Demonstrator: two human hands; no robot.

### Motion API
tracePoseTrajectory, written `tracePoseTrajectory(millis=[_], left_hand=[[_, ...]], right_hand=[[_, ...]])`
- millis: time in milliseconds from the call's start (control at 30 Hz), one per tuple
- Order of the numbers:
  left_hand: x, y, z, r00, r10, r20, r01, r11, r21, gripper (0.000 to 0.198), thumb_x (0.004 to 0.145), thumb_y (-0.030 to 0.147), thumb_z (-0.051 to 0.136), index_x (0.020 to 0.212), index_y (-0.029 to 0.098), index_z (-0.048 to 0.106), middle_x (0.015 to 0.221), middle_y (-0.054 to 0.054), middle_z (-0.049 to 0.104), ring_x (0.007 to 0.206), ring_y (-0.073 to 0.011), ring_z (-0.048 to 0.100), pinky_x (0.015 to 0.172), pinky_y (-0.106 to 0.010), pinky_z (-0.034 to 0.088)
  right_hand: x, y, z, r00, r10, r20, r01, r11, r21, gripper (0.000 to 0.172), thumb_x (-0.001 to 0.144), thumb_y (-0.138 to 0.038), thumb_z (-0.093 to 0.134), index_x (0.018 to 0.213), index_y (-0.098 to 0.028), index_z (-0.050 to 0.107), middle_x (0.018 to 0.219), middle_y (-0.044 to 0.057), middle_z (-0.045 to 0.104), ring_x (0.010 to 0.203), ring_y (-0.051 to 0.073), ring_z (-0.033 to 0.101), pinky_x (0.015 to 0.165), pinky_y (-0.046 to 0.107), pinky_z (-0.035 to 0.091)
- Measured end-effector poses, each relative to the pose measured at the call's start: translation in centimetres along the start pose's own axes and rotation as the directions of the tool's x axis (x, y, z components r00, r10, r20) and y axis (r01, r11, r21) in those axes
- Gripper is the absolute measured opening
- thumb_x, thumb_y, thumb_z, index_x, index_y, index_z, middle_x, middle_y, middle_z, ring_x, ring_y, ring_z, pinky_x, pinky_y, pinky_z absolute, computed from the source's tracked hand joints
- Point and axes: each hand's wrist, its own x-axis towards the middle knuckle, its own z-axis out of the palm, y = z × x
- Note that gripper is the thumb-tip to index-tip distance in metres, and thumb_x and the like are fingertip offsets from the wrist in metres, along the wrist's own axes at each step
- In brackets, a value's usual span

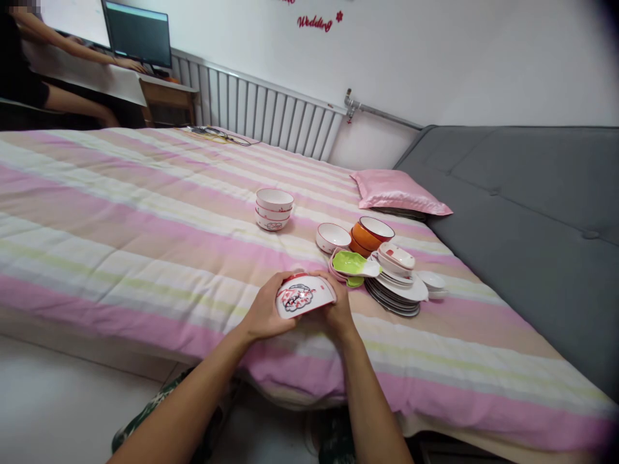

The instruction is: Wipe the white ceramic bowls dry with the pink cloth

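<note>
Bowl (304,295), white with a red rim, tilts on its side above the striped blanket (145,219), clasped between left hand (265,316) and right hand (338,312). Smooth glaze could slip; near the bed's edge, it might hit the floor (58,399) or the green dish (352,263).

A bowl stack (274,209) stands left of the plates (397,291).
</note>
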Motion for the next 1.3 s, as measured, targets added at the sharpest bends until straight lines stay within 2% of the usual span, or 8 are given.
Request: tracePoseTrajectory(millis=[233, 400, 467, 567, 633, 733, 1067, 1300], left_hand=[[0.0, 0.1, -0.1, 1.000, 0.029, -0.001, -0.029, 1.000, 0.002, 0.066, 0.055, 0.016, 0.066, 0.118, 0.019, 0.045, 0.114, -0.008, 0.059, 0.100, -0.0243, 0.060, 0.088, -0.038, 0.050], [-0.3, 0.1, -0.1, 0.995, 0.096, -0.001, -0.096, 0.995, -0.020, 0.069, 0.058, 0.027, 0.070, 0.119, 0.019, 0.041, 0.113, -0.009, 0.056, 0.098, -0.0245, 0.059, 0.085, -0.037, 0.051], [-0.4, 0.0, 0.1, 0.995, 0.103, 0.001, -0.103, 0.995, 0.001, 0.071, 0.057, 0.027, 0.071, 0.120, 0.019, 0.040, 0.112, -0.009, 0.055, 0.098, -0.0245, 0.058, 0.085, -0.038, 0.050], [-0.4, -0.2, 0.4, 0.996, 0.094, 0.007, -0.094, 0.995, 0.018, 0.073, 0.057, 0.026, 0.071, 0.122, 0.019, 0.039, 0.115, -0.010, 0.053, 0.104, -0.0257, 0.056, 0.090, -0.039, 0.048], [-0.4, -0.2, 0.5, 0.997, 0.077, 0.008, -0.077, 0.997, 0.029, 0.075, 0.058, 0.027, 0.072, 0.124, 0.018, 0.038, 0.117, -0.011, 0.053, 0.107, -0.0268, 0.055, 0.094, -0.041, 0.047], [-0.3, -0.1, 0.4, 0.999, 0.045, 0.001, -0.045, 0.997, 0.058, 0.075, 0.058, 0.030, 0.074, 0.123, 0.018, 0.038, 0.118, -0.012, 0.054, 0.108, -0.0277, 0.056, 0.095, -0.043, 0.046], [-0.3, -0.5, 0.4, 1.000, 0.030, 0.009, -0.031, 0.993, 0.114, 0.071, 0.058, 0.019, 0.069, 0.122, 0.017, 0.040, 0.117, -0.010, 0.056, 0.107, -0.0251, 0.057, 0.093, -0.040, 0.047], [-0.2, -0.2, 0.4, 0.999, 0.037, 0.016, -0.039, 0.993, 0.111, 0.069, 0.060, 0.019, 0.067, 0.124, 0.019, 0.041, 0.122, -0.010, 0.055, 0.111, -0.0261, 0.056, 0.096, -0.041, 0.046]], right_hand=[[-0.8, 0.9, 0.8, 0.995, 0.009, -0.096, -0.002, 0.997, 0.073, 0.036, 0.071, -0.031, 0.063, 0.105, -0.020, 0.063, 0.100, 0.006, 0.070, 0.087, 0.022, 0.066, 0.076, 0.030, 0.053], [-0.8, -0.9, 0.4, 0.985, -0.110, -0.132, 0.095, 0.989, -0.112, 0.030, 0.077, -0.025, 0.062, 0.106, -0.021, 0.064, 0.102, 0.005, 0.071, 0.092, 0.021, 0.067, 0.080, 0.030, 0.053], [-0.7, -2.1, 0.0, 0.961, -0.251, -0.113, 0.212, 0.937, -0.277, 0.027, 0.081, -0.019, 0.057, 0.106, -0.020, 0.065, 0.105, 0.006, 0.071, 0.098, 0.021, 0.066, 0.087, 0.032, 0.051], [-0.5, -3.6, 0.0, 0.915, -0.403, -0.006, 0.342, 0.784, -0.519, 0.027, 0.086, -0.014, 0.051, 0.108, -0.020, 0.065, 0.110, 0.008, 0.070, 0.107, 0.022, 0.063, 0.094, 0.035, 0.047], [-0.4, -4.2, 0.3, 0.904, -0.425, 0.043, 0.358, 0.699, -0.619, 0.028, 0.088, -0.013, 0.048, 0.109, -0.019, 0.066, 0.110, 0.008, 0.069, 0.107, 0.023, 0.063, 0.094, 0.035, 0.047], [-0.3, -4.5, 1.1, 0.913, -0.399, 0.086, 0.348, 0.653, -0.672, 0.029, 0.088, -0.012, 0.047, 0.109, -0.020, 0.065, 0.111, 0.007, 0.069, 0.106, 0.023, 0.063, 0.093, 0.036, 0.047], [0.2, -5.0, 1.1, 0.957, -0.286, 0.052, 0.270, 0.806, -0.526, 0.027, 0.080, -0.014, 0.053, 0.102, -0.021, 0.065, 0.103, 0.005, 0.070, 0.101, 0.022, 0.063, 0.090, 0.035, 0.047], [0.4, -3.0, 0.3, 0.988, -0.156, -0.018, 0.141, 0.930, -0.340, 0.035, 0.072, -0.013, 0.052, 0.102, -0.022, 0.066, 0.105, 0.004, 0.071, 0.099, 0.021, 0.064, 0.088, 0.032, 0.048]])
